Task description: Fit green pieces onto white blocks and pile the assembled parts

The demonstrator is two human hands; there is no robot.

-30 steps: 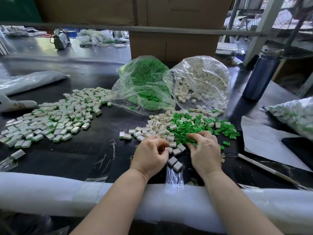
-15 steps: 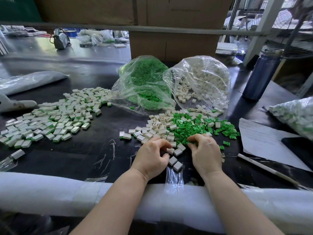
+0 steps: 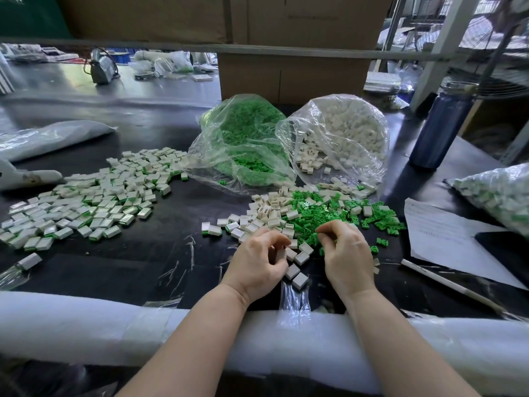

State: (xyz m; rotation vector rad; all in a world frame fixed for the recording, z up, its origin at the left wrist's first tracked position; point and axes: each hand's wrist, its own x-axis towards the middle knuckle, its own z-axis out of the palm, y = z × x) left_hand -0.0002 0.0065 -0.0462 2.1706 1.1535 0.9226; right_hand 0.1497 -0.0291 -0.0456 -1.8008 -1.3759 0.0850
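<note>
Both hands curl over the mixed heap on the black tabletop (image 3: 177, 213), left hand (image 3: 259, 260) pinching a small white plastic block (image 3: 282, 253), right hand (image 3: 346, 255) picking among tiny green plastic clips (image 3: 312, 219); contents of right hand unclear; parts look light, rigid, slippery, best pinched by the sides.

A single wide-angle camera, worn on the person's head, looks forward and down across a dark worktable (image 3: 160, 262) from its near side. The padded white table edge (image 3: 86, 325) crosses the bottom of the frame, with both forearms reaching in from below; the left hand (image 3: 257, 262) and right hand (image 3: 347, 259) sit close under the lens, just below centre. Farther out, two clear bags (image 3: 337, 144) lie mid-frame, and cardboard boxes (image 3: 292, 78) close off the far side. The lens bends straight lines toward the edges. There is no second view, so nothing is shared between cameras.
</note>
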